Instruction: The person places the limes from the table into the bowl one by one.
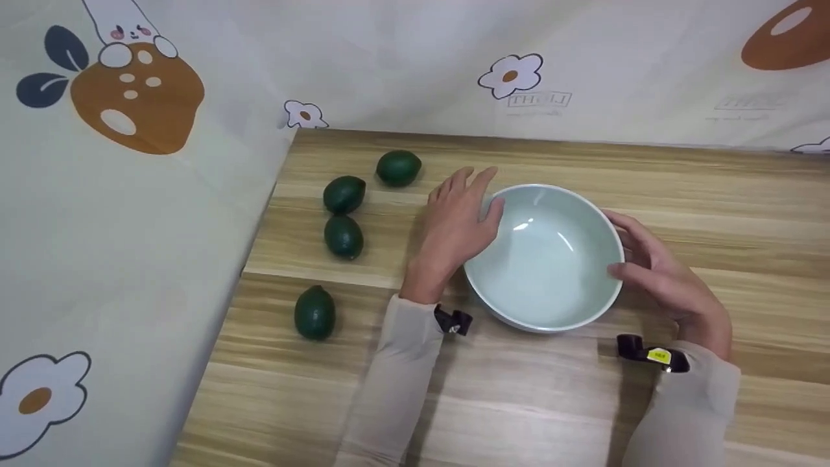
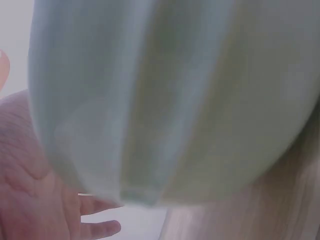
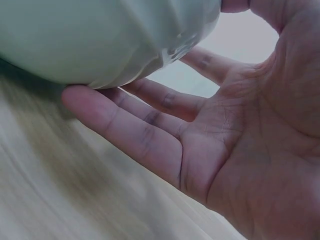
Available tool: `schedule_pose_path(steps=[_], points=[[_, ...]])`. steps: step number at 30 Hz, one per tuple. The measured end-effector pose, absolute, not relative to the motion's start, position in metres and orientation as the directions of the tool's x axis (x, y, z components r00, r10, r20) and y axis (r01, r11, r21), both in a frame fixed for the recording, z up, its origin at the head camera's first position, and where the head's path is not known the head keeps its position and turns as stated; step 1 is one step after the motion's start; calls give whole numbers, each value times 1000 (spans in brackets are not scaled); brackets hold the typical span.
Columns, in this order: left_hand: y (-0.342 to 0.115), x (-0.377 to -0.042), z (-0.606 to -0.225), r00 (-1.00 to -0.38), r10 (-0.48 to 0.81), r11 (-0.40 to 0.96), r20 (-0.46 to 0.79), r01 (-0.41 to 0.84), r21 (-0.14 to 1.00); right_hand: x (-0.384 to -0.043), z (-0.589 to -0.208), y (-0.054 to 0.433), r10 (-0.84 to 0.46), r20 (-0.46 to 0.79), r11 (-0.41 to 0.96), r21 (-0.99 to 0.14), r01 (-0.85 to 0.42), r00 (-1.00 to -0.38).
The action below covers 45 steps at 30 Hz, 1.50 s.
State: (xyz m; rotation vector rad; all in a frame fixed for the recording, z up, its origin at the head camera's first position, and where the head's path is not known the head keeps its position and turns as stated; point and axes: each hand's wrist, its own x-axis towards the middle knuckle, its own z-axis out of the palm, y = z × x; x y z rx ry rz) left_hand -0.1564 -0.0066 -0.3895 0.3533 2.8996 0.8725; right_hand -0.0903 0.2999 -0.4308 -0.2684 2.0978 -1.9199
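Observation:
A pale green bowl (image 1: 545, 259) stands on the wooden table, its inside bare and shiny. On its right side my right hand (image 1: 668, 279) grips it, thumb over the rim and fingers around the outer wall. The right wrist view shows those fingers (image 3: 145, 145) against the lower part of the bowl (image 3: 110, 40). At the bowl's left edge is my left hand (image 1: 457, 224), fingers extended and thumb near the rim. In the left wrist view the bowl's ribbed wall (image 2: 165, 100) covers part of that hand (image 2: 35, 175); whether it touches the bowl I cannot tell.
Several dark green, lime-like fruits lie left of the bowl: one at the back (image 1: 399, 168), two touching or nearly so (image 1: 344, 194), and one nearer the front (image 1: 315, 312). A printed cloth (image 1: 389, 71) hangs behind the table and covers its left side.

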Motion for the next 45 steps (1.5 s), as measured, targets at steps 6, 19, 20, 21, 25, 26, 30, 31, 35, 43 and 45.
schedule_pose_path(steps=[6, 19, 20, 21, 25, 26, 30, 31, 35, 43, 45], points=[[-15, -163, -388, -978, 200, 772, 65, 198, 604, -94, -427, 302, -326, -73, 122, -992, 35, -942], [-27, -177, -388, -973, 99, 777, 206, 205, 595, -99, -421, 303, -331, -81, 78, -995, 59, -940], [-28, -178, -389, -974, 90, 785, 210, 199, 586, -99, -421, 304, -329, -81, 76, -995, 59, -941], [-29, -180, -390, -974, 81, 791, 214, 193, 580, -99, -422, 304, -328, -81, 76, -995, 59, -941], [-32, -188, -396, -976, 55, 806, 211, 168, 568, -97, -426, 304, -321, -89, 91, -994, 63, -943], [-33, -190, -398, -977, 52, 806, 207, 163, 569, -96, -427, 305, -320, -92, 91, -994, 67, -943], [-32, -196, -408, -982, 52, 807, 183, 149, 571, -91, -431, 308, -309, -95, 83, -994, 73, -946], [-31, -198, -410, -983, 52, 810, 177, 145, 568, -90, -431, 308, -308, -96, 83, -994, 74, -946], [-32, -203, -414, -986, 26, 831, 162, 111, 545, -90, -432, 309, -314, -94, 87, -994, 70, -945], [-50, -208, -414, -986, -44, 852, 161, 47, 522, -95, -432, 303, -344, -60, 85, -996, 33, -937], [-53, -209, -416, -987, -51, 850, 155, 39, 526, -95, -432, 303, -355, -58, 89, -996, 28, -933]])
